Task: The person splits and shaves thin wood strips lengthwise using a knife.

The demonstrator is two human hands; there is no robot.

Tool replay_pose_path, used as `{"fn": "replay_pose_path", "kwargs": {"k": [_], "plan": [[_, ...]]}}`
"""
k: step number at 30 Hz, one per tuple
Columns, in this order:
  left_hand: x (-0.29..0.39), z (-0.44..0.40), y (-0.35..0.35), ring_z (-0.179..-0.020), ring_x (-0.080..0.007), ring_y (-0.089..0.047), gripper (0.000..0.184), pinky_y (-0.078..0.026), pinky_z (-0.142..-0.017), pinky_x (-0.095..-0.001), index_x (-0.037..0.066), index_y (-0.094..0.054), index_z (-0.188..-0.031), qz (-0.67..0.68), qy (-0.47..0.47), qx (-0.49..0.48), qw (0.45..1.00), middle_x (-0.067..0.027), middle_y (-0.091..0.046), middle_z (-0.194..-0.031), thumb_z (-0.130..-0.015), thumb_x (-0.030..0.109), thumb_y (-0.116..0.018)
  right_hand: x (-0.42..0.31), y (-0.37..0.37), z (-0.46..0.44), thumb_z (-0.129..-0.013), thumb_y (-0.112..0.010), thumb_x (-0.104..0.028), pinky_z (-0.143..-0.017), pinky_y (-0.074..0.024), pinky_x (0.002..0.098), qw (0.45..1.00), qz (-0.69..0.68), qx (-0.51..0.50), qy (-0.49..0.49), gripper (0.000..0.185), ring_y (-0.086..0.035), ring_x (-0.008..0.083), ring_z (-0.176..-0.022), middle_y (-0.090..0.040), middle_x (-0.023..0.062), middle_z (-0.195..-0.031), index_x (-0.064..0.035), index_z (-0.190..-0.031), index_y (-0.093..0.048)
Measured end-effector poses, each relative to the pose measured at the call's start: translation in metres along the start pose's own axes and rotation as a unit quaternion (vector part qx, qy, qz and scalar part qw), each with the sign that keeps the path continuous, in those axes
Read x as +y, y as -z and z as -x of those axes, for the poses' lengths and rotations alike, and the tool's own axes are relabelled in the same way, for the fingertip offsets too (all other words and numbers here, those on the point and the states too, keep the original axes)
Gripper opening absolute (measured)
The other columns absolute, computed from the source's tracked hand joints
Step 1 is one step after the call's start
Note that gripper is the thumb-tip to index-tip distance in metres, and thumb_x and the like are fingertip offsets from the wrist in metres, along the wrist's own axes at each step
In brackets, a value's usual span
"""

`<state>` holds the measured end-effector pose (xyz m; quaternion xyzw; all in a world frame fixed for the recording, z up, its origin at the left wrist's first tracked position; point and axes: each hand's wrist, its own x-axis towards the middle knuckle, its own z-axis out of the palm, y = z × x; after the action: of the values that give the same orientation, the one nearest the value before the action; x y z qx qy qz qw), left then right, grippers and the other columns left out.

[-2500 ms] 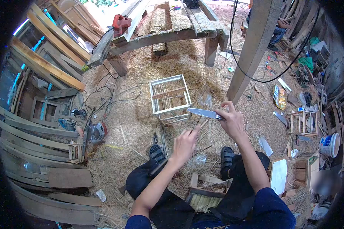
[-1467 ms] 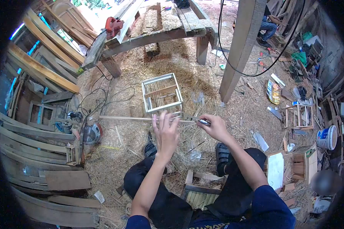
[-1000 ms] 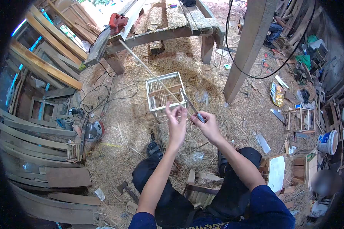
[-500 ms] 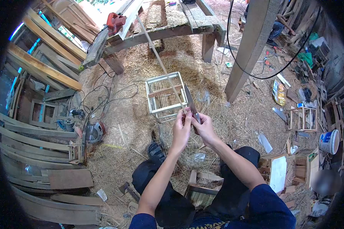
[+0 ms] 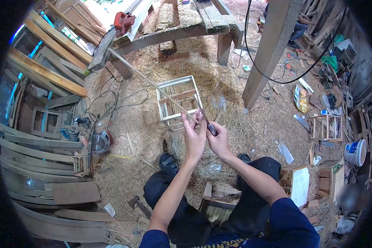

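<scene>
A long thin wooden strip (image 5: 146, 78) slants up and left from my left hand (image 5: 195, 138), whose fingers are closed around its near end. Close beside it, my right hand (image 5: 220, 142) grips a knife (image 5: 212, 129) by its dark handle. The narrow blade points up and away and looks close to the strip; I cannot tell whether the two touch. Beyond both hands, a small pale wooden frame with thin bars (image 5: 178, 96) sits on the floor, partly covered by the strip and the blade.
A rough wooden bench (image 5: 165, 37) with a red power tool (image 5: 123, 22) stands ahead. To its right rises a wooden post (image 5: 270, 53) with a hanging black cable. A circular saw (image 5: 102, 141) lies left, a white bucket (image 5: 355, 152) right. Shavings cover the floor.
The strip's far end has swung left and down. The knife blade has turned and now appears narrower. My left hand's fingers have spread somewhat along the strip.
</scene>
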<state>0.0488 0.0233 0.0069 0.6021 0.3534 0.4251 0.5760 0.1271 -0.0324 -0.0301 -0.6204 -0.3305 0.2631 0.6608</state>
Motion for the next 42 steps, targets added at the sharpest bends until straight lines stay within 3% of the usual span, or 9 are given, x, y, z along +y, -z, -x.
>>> {"fn": "replay_pose_path", "kwargs": {"k": [4, 13, 19, 22, 26, 29, 34, 35, 42], "plan": [[0.006, 0.002, -0.002, -0.115, -0.0203, -0.061, 0.057, -0.048, -0.101, -0.0353, 0.0, -0.025, -0.152, 0.041, 0.074, -0.073, 0.994, -0.0189, -0.063, -0.128, -0.107, 0.027, -0.046, -0.002, 0.0, 0.003, -0.091, -0.067, -0.003, -0.064, -0.0444, 0.0233, 0.998, -0.042, -0.004, -0.042, 0.017, -0.054, 0.0033, -0.074, -0.067, -0.0023, -0.085, 0.0023, -0.108, -0.069], [-0.024, 0.003, -0.01, -0.1, -0.0193, -0.067, 0.041, -0.052, -0.092, -0.0331, -0.004, -0.059, -0.119, 0.047, 0.015, -0.07, 0.996, -0.0142, -0.069, -0.109, -0.109, 0.032, -0.042, 0.0, 0.009, 0.002, -0.095, -0.069, -0.011, -0.053, -0.0299, 0.0202, 0.988, -0.139, -0.019, -0.07, 0.008, -0.041, -0.0004, -0.063, -0.052, -0.0102, -0.071, -0.0043, -0.099, -0.069], [0.015, 0.005, -0.01, -0.1, -0.0182, -0.067, 0.041, -0.052, -0.091, -0.0337, -0.004, -0.058, -0.117, 0.081, 0.031, -0.032, 0.996, -0.0131, -0.071, -0.104, -0.109, 0.031, -0.041, -0.026, 0.015, 0.007, -0.098, -0.066, -0.019, -0.052, -0.0307, 0.0219, 0.967, -0.21, -0.035, -0.141, 0.015, -0.041, 0.0011, -0.061, -0.055, -0.0095, -0.072, -0.0048, -0.102, -0.069], [0.015, 0.005, -0.004, -0.101, -0.018, -0.066, 0.04, -0.052, -0.092, -0.0321, -0.005, -0.059, -0.115, 0.043, 0.007, -0.027, 0.999, -0.0126, -0.071, -0.103, -0.109, 0.031, -0.041, -0.04, 0.019, 0.002, -0.1, -0.064, -0.022, -0.053, -0.0331, 0.0232, 0.994, -0.089, -0.041, -0.055, 0.021, -0.043, 0.0017, -0.061, -0.06, -0.0081, -0.074, -0.0039, -0.107, -0.07], [0.025, 0.013, 0.01, -0.069, -0.0116, -0.062, 0.037, -0.051, -0.067, -0.0311, -0.001, -0.06, -0.115, -0.097, -0.028, -0.011, 0.995, -0.0094, -0.071, -0.086, -0.109, 0.03, -0.042, -0.019, 0.033, 0.0, -0.101, -0.062, -0.027, -0.057, -0.0387, 0.0223, 0.999, 0.03, -0.01, -0.019, 0.028, -0.052, 0.0033, -0.063, -0.064, -0.0046, -0.075, -0.0025, -0.111, -0.068], [0.013, 0.021, 0.02, -0.057, -0.009, -0.055, 0.034, -0.046, -0.056, -0.0328, 0.001, -0.061, -0.115, -0.038, -0.007, -0.021, 0.999, -0.0067, -0.068, -0.075, -0.109, 0.029, -0.043, -0.023, 0.048, 0.003, -0.1, -0.062, -0.028, -0.059, -0.0425, 0.0256, 0.997, 0.075, 0.021, -0.002, 0.03, -0.054, 0.0054, -0.066, -0.067, 0.0011, -0.076, -0.0014, -0.113, -0.067], [0.02, 0.043, 0.032, -0.058, -0.0187, -0.058, 0.045, -0.045, -0.056, -0.0385, 0.0, -0.062, -0.109, -0.219, -0.016, -0.106, 0.97, -0.009, -0.059, -0.066, -0.108, 0.039, -0.04, -0.057, 0.063, 0.023, -0.101, -0.061, -0.031, -0.061, -0.0458, 0.0271, 0.988, 0.151, 0.028, 0.003, 0.033, -0.055, 0.0083, -0.065, -0.065, 0.0034, -0.076, -0.002, -0.114, -0.066], [0.02, 0.046, 0.033, -0.058, -0.021, -0.058, 0.048, -0.045, -0.056, -0.0397, -0.001, -0.062, -0.108, -0.272, -0.034, -0.123, 0.954, -0.0098, -0.058, -0.065, -0.108, 0.042, -0.039, -0.038, 0.062, 0.022, -0.101, -0.06, -0.033, -0.062, -0.0456, 0.0288, 0.99, 0.119, 0.039, 0.063, 0.036, -0.055, 0.0092, -0.068, -0.065, 0.0047, -0.08, -0.0019, -0.118, -0.063], [0.019, 0.066, 0.024, -0.061, -0.0232, -0.058, 0.049, -0.044, -0.059, -0.0391, 0.0, -0.057, -0.098, -0.148, 0.025, -0.137, 0.979, -0.0105, -0.056, -0.066, -0.108, 0.043, -0.035, -0.066, 0.068, 0.042, -0.105, -0.052, -0.033, -0.064, -0.0458, 0.0308, 0.988, 0.13, 0.002, 0.088, 0.038, -0.057, 0.0124, -0.07, -0.063, 0.0077, -0.08, -0.0016, -0.125, -0.059]]}}
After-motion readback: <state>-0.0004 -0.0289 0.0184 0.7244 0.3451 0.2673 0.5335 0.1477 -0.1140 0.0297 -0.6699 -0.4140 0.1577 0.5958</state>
